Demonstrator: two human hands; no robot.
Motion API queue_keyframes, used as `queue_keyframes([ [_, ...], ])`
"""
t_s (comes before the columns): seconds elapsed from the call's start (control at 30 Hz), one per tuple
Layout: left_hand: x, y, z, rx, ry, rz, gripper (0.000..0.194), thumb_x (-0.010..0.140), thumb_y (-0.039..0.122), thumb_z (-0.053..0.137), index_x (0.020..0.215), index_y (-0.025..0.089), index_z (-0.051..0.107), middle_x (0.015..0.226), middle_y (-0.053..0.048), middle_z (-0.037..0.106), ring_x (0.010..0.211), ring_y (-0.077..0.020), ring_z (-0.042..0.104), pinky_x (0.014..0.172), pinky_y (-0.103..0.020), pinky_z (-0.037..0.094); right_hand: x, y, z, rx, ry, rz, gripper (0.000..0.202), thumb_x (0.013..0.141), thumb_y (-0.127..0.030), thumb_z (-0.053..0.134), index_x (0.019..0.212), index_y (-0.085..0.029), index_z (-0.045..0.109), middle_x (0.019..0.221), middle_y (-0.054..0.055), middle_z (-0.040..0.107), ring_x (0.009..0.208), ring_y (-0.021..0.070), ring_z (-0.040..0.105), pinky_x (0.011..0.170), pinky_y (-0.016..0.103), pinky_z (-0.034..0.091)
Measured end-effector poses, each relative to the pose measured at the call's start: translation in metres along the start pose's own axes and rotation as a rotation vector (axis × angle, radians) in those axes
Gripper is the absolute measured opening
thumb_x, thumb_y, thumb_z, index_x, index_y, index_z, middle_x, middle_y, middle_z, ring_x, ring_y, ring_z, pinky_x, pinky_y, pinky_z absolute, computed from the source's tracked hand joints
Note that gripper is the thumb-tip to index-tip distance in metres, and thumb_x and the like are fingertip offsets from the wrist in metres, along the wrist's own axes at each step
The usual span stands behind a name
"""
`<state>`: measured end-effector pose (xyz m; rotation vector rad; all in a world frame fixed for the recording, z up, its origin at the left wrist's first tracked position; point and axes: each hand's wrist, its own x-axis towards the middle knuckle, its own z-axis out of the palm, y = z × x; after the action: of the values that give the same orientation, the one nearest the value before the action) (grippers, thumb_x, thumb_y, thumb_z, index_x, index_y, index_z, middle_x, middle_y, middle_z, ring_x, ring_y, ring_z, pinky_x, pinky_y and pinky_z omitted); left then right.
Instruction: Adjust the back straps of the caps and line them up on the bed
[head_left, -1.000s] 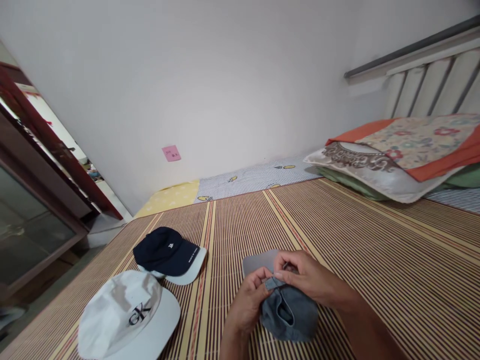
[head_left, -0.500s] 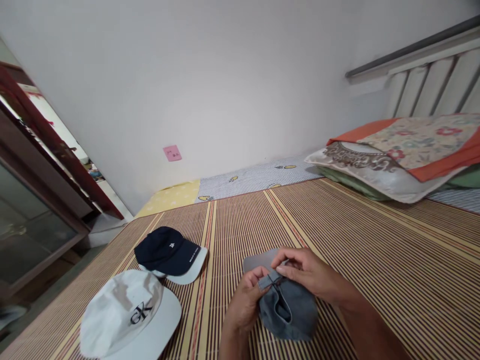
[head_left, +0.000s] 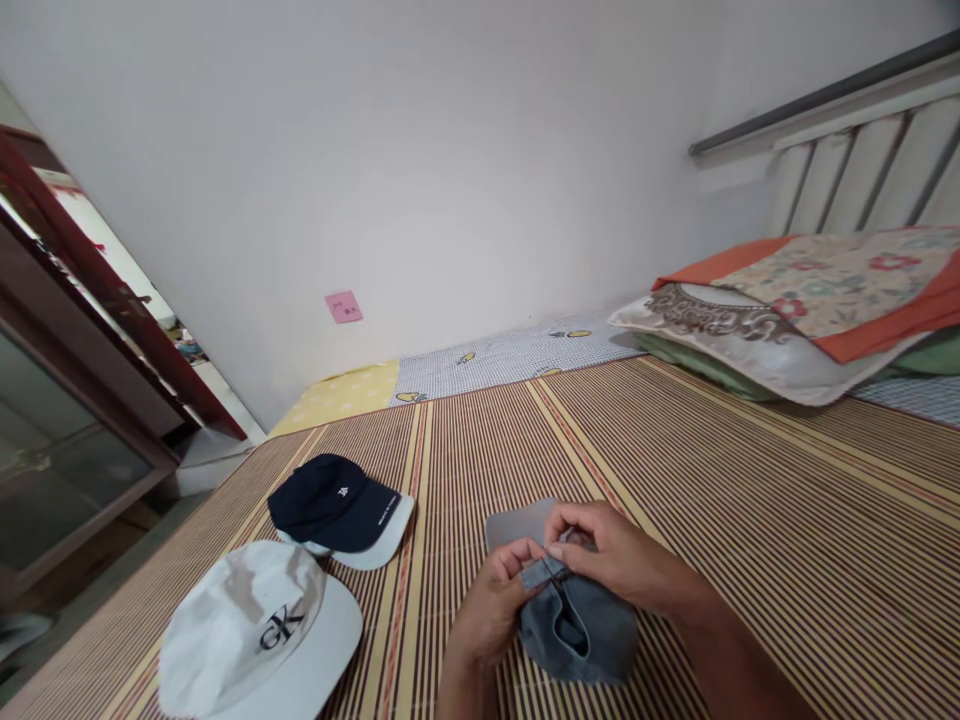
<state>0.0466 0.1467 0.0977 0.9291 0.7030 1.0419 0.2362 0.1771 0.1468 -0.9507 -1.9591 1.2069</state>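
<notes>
A grey-blue baseball cap [head_left: 600, 630] lies on the striped mat, its back opening turned toward me and its paler brim [head_left: 517, 523] pointing away. My left hand [head_left: 491, 605] pinches the cap's back strap from the left side. From the right, my right hand [head_left: 611, 555] has thumb and forefinger closed at the upper end of the same strap. The fingertips of both hands nearly meet there, and the fastening between them is too small to make out. To the left rest a white cap [head_left: 217, 635] with black letters and, behind it, a navy cap [head_left: 322, 500] with small white lettering.
A striped bamboo mat [head_left: 480, 450] covers the bed. Stacked pillows [head_left: 750, 330] under an orange-edged floral cloth [head_left: 847, 280] sit at the right, below a radiator [head_left: 862, 165]. A pink note [head_left: 343, 307] is stuck to the wall. A glass-fronted cabinet [head_left: 60, 430] stands at the left.
Both hands stay at the cap's strap. The right fingers have shifted slightly down, and the left fingertips have moved up closer to them. The other caps have not moved.
</notes>
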Motion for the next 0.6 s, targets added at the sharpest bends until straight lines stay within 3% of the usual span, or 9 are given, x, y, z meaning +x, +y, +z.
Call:
queue_keyframes([
  [0.13, -0.0006, 0.0001, -0.0038, -0.024, 0.012, 0.032, 0.044, 0.070, 0.045, 0.092, 0.076, 0.014, 0.063, 0.067, 0.002, 0.056, 0.057, -0.0073, 0.043, 0.058, -0.022, 0.029, -0.0036, 0.0006, -0.0061, 0.065, -0.015, -0.008, 0.014, 0.086, -0.028, 0.064, 0.095, -0.020, 0.072, 0.090, 0.000, 0.068, 0.074, 0.0142, 0.055, 0.069, 0.028, 0.042],
  [0.33, -0.0008, -0.0023, -0.0075, -0.051, -0.011, 0.049, 0.043, 0.067, 0.042, 0.094, 0.077, 0.013, 0.064, 0.067, 0.002, 0.056, 0.058, -0.0072, 0.043, 0.058, -0.021, 0.027, -0.0013, -0.0027, -0.0051, 0.041, 0.018, -0.081, 0.011, 0.082, -0.021, 0.066, 0.085, -0.021, 0.076, 0.082, -0.001, 0.070, 0.073, 0.0142, 0.057, 0.070, 0.029, 0.042],
  [0.5, -0.0001, -0.0024, -0.0060, -0.063, -0.008, 0.056, 0.042, 0.068, 0.043, 0.094, 0.076, 0.012, 0.065, 0.067, 0.002, 0.057, 0.059, -0.0076, 0.043, 0.058, -0.022, 0.028, -0.0017, 0.0000, -0.0061, 0.062, 0.007, -0.065, 0.016, 0.082, -0.020, 0.069, 0.096, -0.023, 0.077, 0.092, -0.001, 0.073, 0.078, 0.0147, 0.061, 0.074, 0.029, 0.044],
  [0.6, -0.0005, -0.0010, -0.0049, -0.067, 0.000, 0.056, 0.044, 0.066, 0.044, 0.095, 0.076, 0.012, 0.066, 0.067, 0.002, 0.057, 0.058, -0.0074, 0.043, 0.058, -0.021, 0.027, -0.0026, 0.0006, -0.0069, 0.054, 0.016, -0.116, 0.012, 0.081, -0.018, 0.068, 0.089, -0.022, 0.076, 0.091, 0.000, 0.071, 0.081, 0.0155, 0.062, 0.076, 0.029, 0.045],
])
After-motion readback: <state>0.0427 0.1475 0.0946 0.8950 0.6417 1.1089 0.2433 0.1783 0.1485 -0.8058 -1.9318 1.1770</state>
